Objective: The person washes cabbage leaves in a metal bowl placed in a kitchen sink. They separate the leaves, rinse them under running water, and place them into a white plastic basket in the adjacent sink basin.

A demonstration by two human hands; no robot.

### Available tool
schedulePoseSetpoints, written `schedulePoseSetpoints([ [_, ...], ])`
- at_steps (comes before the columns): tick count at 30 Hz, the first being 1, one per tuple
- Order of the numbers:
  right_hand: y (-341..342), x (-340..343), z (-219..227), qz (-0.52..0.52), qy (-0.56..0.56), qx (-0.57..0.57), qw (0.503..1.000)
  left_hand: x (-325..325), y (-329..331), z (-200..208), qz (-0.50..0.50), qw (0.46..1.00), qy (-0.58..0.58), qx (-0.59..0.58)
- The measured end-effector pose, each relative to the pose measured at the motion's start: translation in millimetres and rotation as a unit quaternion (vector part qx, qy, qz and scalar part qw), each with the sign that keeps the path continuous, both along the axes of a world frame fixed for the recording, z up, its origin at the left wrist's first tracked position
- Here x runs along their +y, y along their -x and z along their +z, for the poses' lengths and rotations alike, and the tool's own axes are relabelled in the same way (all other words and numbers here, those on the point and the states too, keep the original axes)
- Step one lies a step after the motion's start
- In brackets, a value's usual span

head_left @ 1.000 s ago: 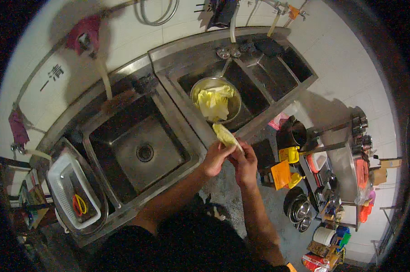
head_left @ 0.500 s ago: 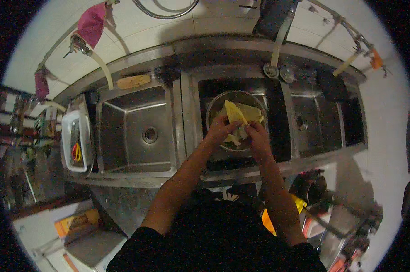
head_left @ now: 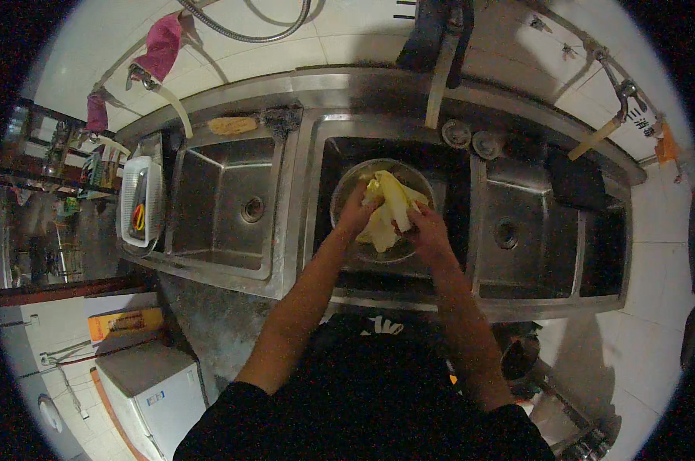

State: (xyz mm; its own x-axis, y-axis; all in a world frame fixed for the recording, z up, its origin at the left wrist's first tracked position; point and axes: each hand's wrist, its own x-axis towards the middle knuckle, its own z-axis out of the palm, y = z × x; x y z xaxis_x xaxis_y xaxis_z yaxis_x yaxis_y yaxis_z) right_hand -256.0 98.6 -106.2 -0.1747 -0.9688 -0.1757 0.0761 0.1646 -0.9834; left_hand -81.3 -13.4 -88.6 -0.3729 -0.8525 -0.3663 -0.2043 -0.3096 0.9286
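A pale yellow-green cabbage leaf with a whitish stem (head_left: pixel 396 201) is held over a round metal bowl (head_left: pixel 338 190) in the middle sink. My left hand (head_left: pixel 355 213) closes on its left side, by the leafy part. On the right, my right hand (head_left: pixel 429 230) grips the whitish stem end with bent fingers. More cabbage leaves (head_left: pixel 379 234) lie in the bowl below, partly covered by my hands and the held leaf.
A sink with a drain (head_left: pixel 252 209) lies on the left, another (head_left: pixel 505 232) on the right. Beside the left sink stands a white plastic basket (head_left: pixel 155 201) holding red-and-yellow-handled tools. A tan sponge-like piece (head_left: pixel 233 125) and two metal drain strainers (head_left: pixel 456 134) sit along the back ledge.
The leaf has turned between my hands: its pointed top no longer stands up, and its whitish stem now shows by my right hand. The whole view has shifted slightly.
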Motion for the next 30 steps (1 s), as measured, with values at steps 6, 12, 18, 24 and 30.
schedulePoseSetpoints([
  [6, -15.4, -10.9, -16.2, -0.106, -0.030, 0.076, 0.991, 23.6, 17.0, 1.5, -0.019, 0.985, -0.066, 0.157],
  [12, -32.6, -18.8, -7.4, -0.206, -0.132, 0.042, 0.969, 23.0, 3.8, 1.5, 0.002, 0.992, -0.103, 0.069],
  [18, -37.4, -21.4, -9.6, -0.170, -0.191, -0.085, 0.963, 21.3, -15.5, -0.2, 0.051, 0.989, -0.099, 0.093],
  [24, -44.5, -11.4, -2.9, -0.130, -0.111, -0.113, 0.979, 12.0, -14.8, -28.7, -0.009, 1.000, -0.007, 0.025],
  [30, -30.4, -9.7, -9.0, -0.161, -0.153, -0.161, 0.962, -1.9, -11.5, -66.8, 0.020, 1.000, 0.005, 0.005],
])
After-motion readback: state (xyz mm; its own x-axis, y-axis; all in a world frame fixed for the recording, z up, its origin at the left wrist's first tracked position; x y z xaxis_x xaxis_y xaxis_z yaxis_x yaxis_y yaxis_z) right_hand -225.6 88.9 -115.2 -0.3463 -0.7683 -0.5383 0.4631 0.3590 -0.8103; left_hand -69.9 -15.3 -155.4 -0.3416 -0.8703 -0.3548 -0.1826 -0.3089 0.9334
